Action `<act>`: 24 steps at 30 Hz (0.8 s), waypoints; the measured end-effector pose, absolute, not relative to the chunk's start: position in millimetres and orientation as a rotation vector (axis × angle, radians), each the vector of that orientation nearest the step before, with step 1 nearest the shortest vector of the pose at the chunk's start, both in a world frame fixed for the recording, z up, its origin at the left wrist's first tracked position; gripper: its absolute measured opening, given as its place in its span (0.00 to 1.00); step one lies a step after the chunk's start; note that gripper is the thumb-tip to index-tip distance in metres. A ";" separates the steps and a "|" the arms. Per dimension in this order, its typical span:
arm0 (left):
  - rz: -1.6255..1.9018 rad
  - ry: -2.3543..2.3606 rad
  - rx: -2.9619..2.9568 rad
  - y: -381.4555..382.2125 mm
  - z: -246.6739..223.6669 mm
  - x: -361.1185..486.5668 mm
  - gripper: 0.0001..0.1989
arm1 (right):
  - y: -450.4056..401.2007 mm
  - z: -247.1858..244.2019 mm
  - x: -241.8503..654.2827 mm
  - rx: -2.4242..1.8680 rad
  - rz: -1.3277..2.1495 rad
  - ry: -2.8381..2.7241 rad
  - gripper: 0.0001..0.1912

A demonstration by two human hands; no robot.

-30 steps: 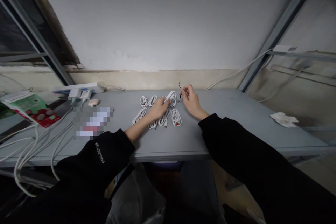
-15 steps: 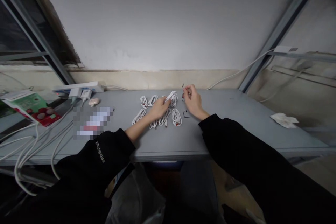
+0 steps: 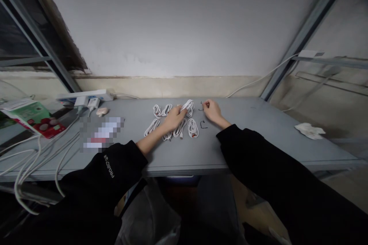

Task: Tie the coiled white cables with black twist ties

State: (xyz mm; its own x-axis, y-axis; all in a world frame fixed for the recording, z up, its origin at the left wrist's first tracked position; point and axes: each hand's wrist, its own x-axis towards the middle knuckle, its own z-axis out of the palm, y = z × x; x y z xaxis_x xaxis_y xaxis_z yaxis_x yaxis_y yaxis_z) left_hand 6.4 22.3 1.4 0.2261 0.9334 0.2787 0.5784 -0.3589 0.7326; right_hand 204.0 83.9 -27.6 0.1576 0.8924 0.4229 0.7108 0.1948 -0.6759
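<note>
My left hand [image 3: 173,118] reaches over the rows of cables, its fingers closed on a coiled white cable [image 3: 188,104] at the back right. Part of that coil is hidden by the fingers. To the right, my right hand [image 3: 212,110] is low over the table in a pinch, with a thin black twist tie [image 3: 201,103] at its fingertips. Another bent black twist tie [image 3: 204,124] lies just in front of it. More coiled white cables surround my left hand, among them one at the front right [image 3: 193,128] and one at the back left [image 3: 157,111].
A power strip [image 3: 86,95] with plugged-in chargers stands at the back left. Near it lie a small pinkish case [image 3: 102,111], a pixelated phone-like item [image 3: 105,132] and a green-and-red package [image 3: 43,120]. Loose cords hang over the left edge. A crumpled tissue [image 3: 309,131] lies at right.
My right hand has come down toward the table, bringing the black twist tie lower with its fingertips. My left hand keeps its hold on the coiled cable.
</note>
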 end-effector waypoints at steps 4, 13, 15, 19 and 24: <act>0.974 1.393 2.026 21.6 2.7 7.0 0.12 | 88.0 -27.9 204.7 -1.441 0.326 -1.535 0.06; 0.973 1.389 2.028 21.2 3.1 6.4 0.12 | 90.5 -30.6 203.4 -1.316 0.479 -1.504 0.08; 0.965 1.388 2.023 21.6 2.8 6.5 0.12 | 90.2 -31.6 203.2 -1.313 0.459 -1.531 0.07; 0.964 1.387 2.030 20.8 3.6 6.9 0.12 | 85.8 -29.4 203.8 -1.390 0.368 -1.545 0.07; 0.979 1.380 2.027 19.8 4.0 7.4 0.12 | 80.3 -24.7 205.5 -1.542 0.303 -1.558 0.08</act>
